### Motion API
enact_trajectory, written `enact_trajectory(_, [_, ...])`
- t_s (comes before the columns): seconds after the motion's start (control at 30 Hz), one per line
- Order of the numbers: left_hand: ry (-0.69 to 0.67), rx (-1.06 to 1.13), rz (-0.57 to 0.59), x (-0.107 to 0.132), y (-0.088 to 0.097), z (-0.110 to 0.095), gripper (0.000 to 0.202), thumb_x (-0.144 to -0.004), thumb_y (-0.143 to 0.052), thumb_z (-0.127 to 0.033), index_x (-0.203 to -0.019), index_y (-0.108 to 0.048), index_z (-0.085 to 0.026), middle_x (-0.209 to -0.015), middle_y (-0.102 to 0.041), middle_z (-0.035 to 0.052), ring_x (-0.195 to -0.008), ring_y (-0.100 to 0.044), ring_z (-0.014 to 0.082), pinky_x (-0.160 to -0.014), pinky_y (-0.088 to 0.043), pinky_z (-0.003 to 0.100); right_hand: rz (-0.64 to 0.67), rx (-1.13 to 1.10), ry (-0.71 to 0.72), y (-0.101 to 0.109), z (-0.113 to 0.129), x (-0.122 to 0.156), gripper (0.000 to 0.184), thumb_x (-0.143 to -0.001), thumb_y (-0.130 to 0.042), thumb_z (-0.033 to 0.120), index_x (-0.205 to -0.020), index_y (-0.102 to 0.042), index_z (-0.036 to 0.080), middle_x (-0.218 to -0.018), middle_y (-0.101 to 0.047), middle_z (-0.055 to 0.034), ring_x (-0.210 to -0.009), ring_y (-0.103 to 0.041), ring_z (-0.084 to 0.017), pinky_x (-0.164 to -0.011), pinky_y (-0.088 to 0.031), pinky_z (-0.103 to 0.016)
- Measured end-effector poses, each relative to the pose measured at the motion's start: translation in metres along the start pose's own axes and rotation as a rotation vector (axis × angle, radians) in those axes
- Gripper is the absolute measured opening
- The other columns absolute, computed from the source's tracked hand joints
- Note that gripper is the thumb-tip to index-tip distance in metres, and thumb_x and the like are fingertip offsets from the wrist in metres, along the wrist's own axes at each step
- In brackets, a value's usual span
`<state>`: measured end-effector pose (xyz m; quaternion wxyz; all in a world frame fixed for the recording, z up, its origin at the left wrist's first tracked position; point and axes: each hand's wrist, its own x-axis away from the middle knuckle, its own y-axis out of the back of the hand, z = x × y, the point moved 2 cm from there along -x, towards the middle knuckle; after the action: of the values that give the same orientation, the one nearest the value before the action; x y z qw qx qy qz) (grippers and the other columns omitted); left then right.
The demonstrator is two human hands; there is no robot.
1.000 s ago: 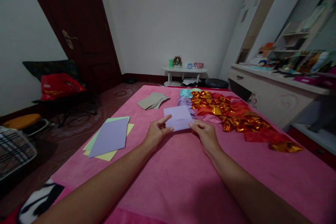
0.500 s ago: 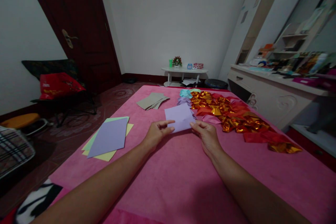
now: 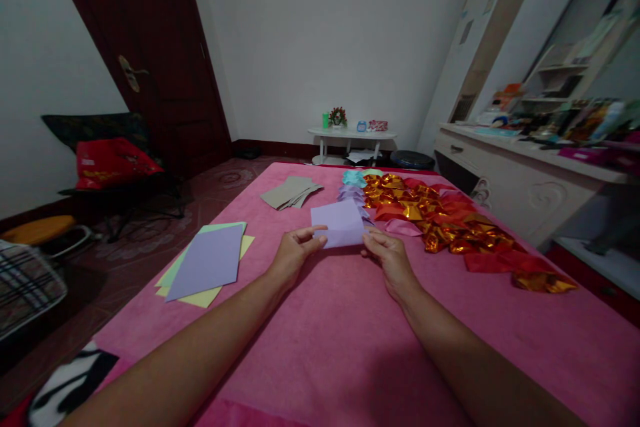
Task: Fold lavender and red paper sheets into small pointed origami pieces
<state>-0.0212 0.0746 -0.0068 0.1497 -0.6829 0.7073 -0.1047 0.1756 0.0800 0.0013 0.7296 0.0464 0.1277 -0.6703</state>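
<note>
A sheet of lilac paper (image 3: 340, 221) is held up over the pink cloth (image 3: 310, 327), its lower part folded along a crease. My left hand (image 3: 296, 250) pinches its lower left edge between thumb and fingers. At the lower right corner, my right hand (image 3: 390, 253) grips the same sheet, with the thumb in front. Just behind the sheet lie folded lilac paper pieces (image 3: 351, 193), partly covered by it. To the left rests a stack of lilac, green and yellow paper (image 3: 207, 263).
Grey-brown sheets (image 3: 290, 193) lie fanned at the far left of the cloth. Shiny gold and red folded pieces (image 3: 415, 203) spread along the right side. Beyond stands a small white table (image 3: 353, 133). A cluttered dresser (image 3: 520, 173) is on the right, a chair with a red bag (image 3: 115, 163) on the left.
Both hands and the lilac sheet have shifted slightly left. The sheet is still held at both lower sides; the surrounding paper has not moved.
</note>
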Motion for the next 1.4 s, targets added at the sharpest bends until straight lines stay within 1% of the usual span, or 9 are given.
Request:
enact_trajectory(0.1, [-0.025, -0.067, -0.016, 0.002, -0.002, -0.003, 0.034, -0.06, -0.081, -0.034, -0.086, -0.075, -0.012, -0.073, -0.07, 0.0041, -0.061, -0.055, 0.0093, -0.06, -0.041, 0.02, -0.028, -0.014, -0.012, -0.001, 0.003, 0.002, 0.022, -0.068, -0.07, 0.039, -0.062, -0.071, 0.018, -0.108, -0.062, -0.0061, -0.078, -0.053, -0.016, -0.058, -0.039, -0.024])
enact_trajectory(0.17, [-0.032, -0.114, -0.021, 0.003, -0.003, -0.004, 0.032, -0.06, -0.081, -0.036, -0.08, -0.075, -0.012, -0.069, -0.069, 0.0033, -0.059, -0.052, 0.0088, -0.058, -0.039, 0.02, -0.054, -0.014, 0.005, -0.001, 0.004, 0.002, 0.022, -0.066, -0.072, 0.039, -0.061, -0.071, 0.017, -0.106, -0.063, -0.0059, -0.077, -0.053, -0.015, -0.058, -0.04, -0.024])
enact_trajectory(0.3, [-0.019, -0.171, -0.025, 0.003, -0.003, -0.004, 0.033, -0.06, -0.08, -0.038, -0.079, -0.075, -0.011, -0.067, -0.068, 0.0027, -0.058, -0.05, 0.0085, -0.056, -0.036, 0.02, -0.104, -0.027, 0.013, 0.002, 0.002, 0.001, 0.02, -0.063, -0.075, 0.036, -0.059, -0.07, 0.018, -0.086, -0.066, -0.0029, -0.067, -0.052, -0.013, -0.056, -0.038, -0.024])
enact_trajectory(0.43, [-0.016, -0.195, -0.027, 0.003, -0.003, -0.004, 0.032, -0.06, -0.08, -0.037, -0.078, -0.075, -0.011, -0.067, -0.067, 0.0026, -0.059, -0.05, 0.0088, -0.058, -0.036, 0.02, -0.156, -0.062, -0.032, 0.005, -0.004, -0.001, 0.019, -0.06, -0.078, 0.035, -0.058, -0.07, 0.018, -0.067, -0.063, 0.0, -0.063, -0.052, -0.013, -0.057, -0.039, -0.025])
enact_trajectory(0.6, [-0.023, -0.221, -0.044, 0.004, -0.004, -0.005, 0.03, -0.058, -0.08, -0.038, -0.072, -0.075, -0.011, -0.062, -0.065, 0.0017, -0.057, -0.048, 0.0086, -0.056, -0.034, 0.02, -0.177, -0.142, -0.079, 0.006, -0.009, -0.003, 0.015, -0.056, -0.08, 0.03, -0.061, -0.072, 0.019, -0.066, -0.066, 0.0006, -0.063, -0.055, -0.013, -0.063, -0.042, -0.026])
enact_trajectory(0.73, [-0.041, -0.267, -0.045, 0.005, -0.005, -0.007, 0.029, -0.057, -0.08, -0.038, -0.07, -0.075, -0.012, -0.059, -0.065, 0.0017, -0.054, -0.048, 0.0088, -0.054, -0.033, 0.021, -0.193, -0.181, -0.074, 0.008, -0.012, -0.004, 0.015, -0.056, -0.081, 0.028, -0.06, -0.07, 0.019, -0.062, -0.063, 0.0024, -0.059, -0.052, -0.011, -0.062, -0.041, -0.025])
enact_trajectory(0.87, [-0.062, -0.314, -0.051, 0.006, -0.007, -0.008, 0.028, -0.058, -0.079, -0.037, -0.069, -0.075, -0.011, -0.058, -0.064, 0.0022, -0.053, -0.048, 0.0089, -0.052, -0.034, 0.021, -0.201, -0.202, -0.064, 0.01, -0.014, -0.005, 0.017, -0.056, -0.081, 0.028, -0.057, -0.067, 0.018, -0.062, -0.063, 0.0019, -0.06, -0.054, -0.012, -0.063, -0.043, -0.027])
enact_trajectory(1.13, [-0.063, -0.334, -0.063, 0.005, -0.007, -0.008, 0.025, -0.058, -0.079, -0.035, -0.066, -0.074, -0.011, -0.058, -0.064, 0.0021, -0.052, -0.048, 0.0084, -0.053, -0.035, 0.021, -0.221, -0.172, -0.062, 0.01, -0.013, -0.006, 0.021, -0.056, -0.082, 0.031, -0.056, -0.065, 0.019, -0.069, -0.067, -0.0001, -0.065, -0.058, -0.015, -0.067, -0.045, -0.029])
enact_trajectory(1.4, [-0.057, -0.331, -0.091, 0.006, -0.006, -0.008, 0.025, -0.057, -0.08, -0.035, -0.062, -0.072, -0.011, -0.056, -0.063, 0.0022, -0.051, -0.049, 0.0087, -0.052, -0.036, 0.021, -0.271, -0.131, -0.035, 0.011, -0.014, -0.005, 0.026, -0.055, -0.081, 0.034, -0.056, -0.06, 0.019, -0.07, -0.068, 0.0005, -0.064, -0.059, -0.015, -0.064, -0.046, -0.029])
